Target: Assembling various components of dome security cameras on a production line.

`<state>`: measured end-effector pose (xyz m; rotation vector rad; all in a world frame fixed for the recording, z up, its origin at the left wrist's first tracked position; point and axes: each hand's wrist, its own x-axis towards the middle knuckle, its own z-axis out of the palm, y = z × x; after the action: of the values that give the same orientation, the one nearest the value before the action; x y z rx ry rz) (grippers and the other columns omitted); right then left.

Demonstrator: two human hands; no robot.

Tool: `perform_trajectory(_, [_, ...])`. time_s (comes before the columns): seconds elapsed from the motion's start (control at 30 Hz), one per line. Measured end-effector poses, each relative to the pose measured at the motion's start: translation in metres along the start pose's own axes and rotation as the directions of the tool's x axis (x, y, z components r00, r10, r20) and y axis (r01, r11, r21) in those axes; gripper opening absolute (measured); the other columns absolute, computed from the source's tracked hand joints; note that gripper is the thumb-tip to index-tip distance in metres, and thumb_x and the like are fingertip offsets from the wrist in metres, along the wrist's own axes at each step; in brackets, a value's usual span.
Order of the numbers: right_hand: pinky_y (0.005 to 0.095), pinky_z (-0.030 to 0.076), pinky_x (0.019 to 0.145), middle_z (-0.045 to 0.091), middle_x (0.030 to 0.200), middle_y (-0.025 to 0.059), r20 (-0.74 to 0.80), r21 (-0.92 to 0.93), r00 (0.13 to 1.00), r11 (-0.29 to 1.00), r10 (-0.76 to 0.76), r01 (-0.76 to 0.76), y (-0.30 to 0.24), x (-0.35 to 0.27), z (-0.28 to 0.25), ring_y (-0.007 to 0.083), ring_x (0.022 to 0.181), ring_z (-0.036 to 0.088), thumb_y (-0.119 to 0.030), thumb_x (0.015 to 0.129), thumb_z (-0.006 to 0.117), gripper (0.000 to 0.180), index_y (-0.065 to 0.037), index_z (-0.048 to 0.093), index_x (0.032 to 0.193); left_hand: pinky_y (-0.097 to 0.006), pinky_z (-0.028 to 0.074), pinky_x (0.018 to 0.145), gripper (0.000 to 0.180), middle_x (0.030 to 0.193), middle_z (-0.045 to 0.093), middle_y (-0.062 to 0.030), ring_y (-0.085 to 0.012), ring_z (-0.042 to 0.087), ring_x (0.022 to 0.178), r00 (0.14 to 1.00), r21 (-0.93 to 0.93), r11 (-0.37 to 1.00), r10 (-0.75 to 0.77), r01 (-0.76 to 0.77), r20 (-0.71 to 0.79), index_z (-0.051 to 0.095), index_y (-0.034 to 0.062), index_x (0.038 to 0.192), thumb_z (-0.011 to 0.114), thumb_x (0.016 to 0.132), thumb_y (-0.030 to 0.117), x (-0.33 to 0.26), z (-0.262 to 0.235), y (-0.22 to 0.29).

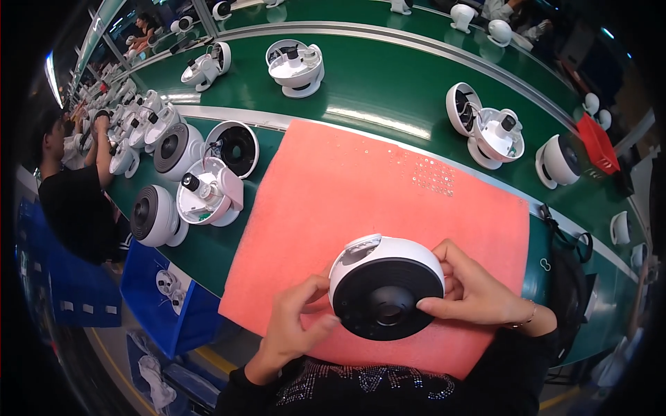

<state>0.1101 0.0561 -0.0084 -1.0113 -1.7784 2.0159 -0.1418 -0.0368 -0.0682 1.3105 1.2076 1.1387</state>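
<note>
A round white camera (385, 283) with a black face and a dark central lens is held above the pink foam mat (333, 180), close in front of me. My right hand (475, 288) grips its right side, thumb pressed on the black face and fingers behind the white shell. At the left side, my left hand (298, 319) has its fingers curled against the shell and its thumb by the lower edge. The fingertips of both hands are partly hidden behind the camera. Small screws (433, 177) lie in rows on the far right of the mat.
Left of the mat stand an opened camera (208, 191) and closed cameras (156, 215). More opened units (295, 68) sit on the green conveyor (388, 83) beyond. A blue bin (156, 305) is at lower left, a red bin (596, 142) at far right. A co-worker (76, 184) works at left.
</note>
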Motion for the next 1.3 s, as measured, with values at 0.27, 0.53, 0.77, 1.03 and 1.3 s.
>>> perform_trajectory(0.27, [0.0220, 0.044, 0.049, 0.061, 0.066, 0.0072, 0.006, -0.214, 0.982, 0.959, -0.189, 0.186, 0.014, 0.016, -0.013, 0.0074, 0.055, 0.055, -0.023, 0.071, 0.076, 0.033, 0.001, 0.055, 0.079, -0.027, 0.052, 0.063, 0.034, 0.069, 0.065, -0.0120, -0.0186, 0.066, 0.066, 0.993, 0.443, 0.894, -0.104, 0.067, 0.060, 0.064, -0.0033, 0.081, 0.077, 0.066, 0.025, 0.024, -0.006, 0.040])
perform_trajectory(0.53, [0.0384, 0.041, 0.050, 0.051, 0.049, 0.0157, 0.001, -0.733, 0.972, 0.661, -0.233, 0.160, 0.012, 0.038, -0.022, 0.0313, 0.048, 0.053, -0.042, 0.090, 0.042, 0.052, -0.003, 0.063, 0.064, -0.030, 0.044, 0.043, 0.043, 0.048, 0.056, -0.0087, -0.0229, 0.057, 0.043, 0.977, 0.740, 0.669, -0.099, -0.074, 0.187, 0.059, 0.0010, 0.058, 0.072, 0.069, 0.040, 0.045, -0.012, 0.049])
perform_trajectory(0.77, [0.0403, 0.041, 0.048, 0.051, 0.048, 0.0152, 0.022, -0.823, 0.931, 0.522, -0.365, 0.224, 0.017, 0.052, -0.023, 0.0313, 0.048, 0.054, -0.043, 0.090, 0.041, 0.052, -0.006, 0.064, 0.062, -0.030, 0.042, 0.043, 0.046, 0.047, 0.055, -0.0085, -0.0221, 0.056, 0.042, 0.966, 0.770, 0.635, -0.163, -0.055, 0.203, 0.058, 0.0013, 0.055, 0.069, 0.070, 0.043, 0.048, -0.015, 0.048])
perform_trajectory(1.03, [0.0373, 0.041, 0.052, 0.056, 0.065, 0.0095, -0.077, -0.939, 0.868, 0.327, -0.491, 0.102, 0.010, 0.044, -0.009, 0.0266, 0.055, 0.054, -0.036, 0.077, 0.063, 0.031, -0.006, 0.059, 0.069, -0.030, 0.042, 0.043, 0.046, 0.048, 0.055, -0.0094, -0.0223, 0.056, 0.042, 0.955, 0.772, 0.635, -0.214, -0.024, 0.205, 0.058, 0.0009, 0.056, 0.069, 0.071, 0.043, 0.050, -0.019, 0.042])
perform_trajectory(1.3, [0.0403, 0.035, 0.090, 0.049, 0.112, 0.0151, 0.496, -0.612, 0.623, 0.265, -0.605, 0.745, 0.001, 0.041, 0.011, 0.0292, 0.107, 0.047, -0.009, 0.070, 0.060, 0.042, -0.002, 0.053, 0.110, -0.031, 0.043, 0.045, 0.045, 0.049, 0.055, -0.0108, -0.0244, 0.057, 0.045, 0.963, 0.763, 0.645, -0.174, -0.044, 0.203, 0.058, 0.0007, 0.058, 0.068, 0.071, 0.042, 0.051, -0.018, 0.043])
